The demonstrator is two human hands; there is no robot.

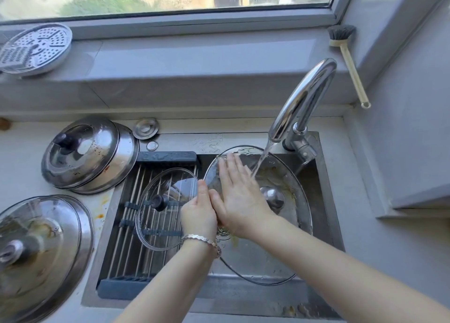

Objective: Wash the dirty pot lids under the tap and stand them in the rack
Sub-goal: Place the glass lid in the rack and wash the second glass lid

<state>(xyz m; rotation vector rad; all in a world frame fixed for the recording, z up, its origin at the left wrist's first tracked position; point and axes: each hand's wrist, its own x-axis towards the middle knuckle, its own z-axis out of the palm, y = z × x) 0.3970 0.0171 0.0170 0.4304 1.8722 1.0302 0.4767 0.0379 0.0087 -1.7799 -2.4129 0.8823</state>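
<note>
A large glass pot lid (287, 237) with a metal knob is held tilted over the sink, smeared with yellowish residue. Water runs from the chrome tap (302, 103) onto its upper part. My left hand (198, 213) grips the lid's left rim. My right hand (239, 196) lies flat, fingers spread, on the lid's surface. A smaller glass lid (155, 225) with a dark knob lies on the roll-up rack (136, 200) over the sink's left half. Dirty steel lids (97, 157) are stacked on the counter at left, and a dirty glass lid (36, 249) lies at the near left.
The sink (323, 200) sits right of the rack. A perforated steamer plate (34, 48) rests on the window sill at left. A dish brush (348, 59) leans at the sill's right end. A small round metal cap (145, 128) lies behind the rack.
</note>
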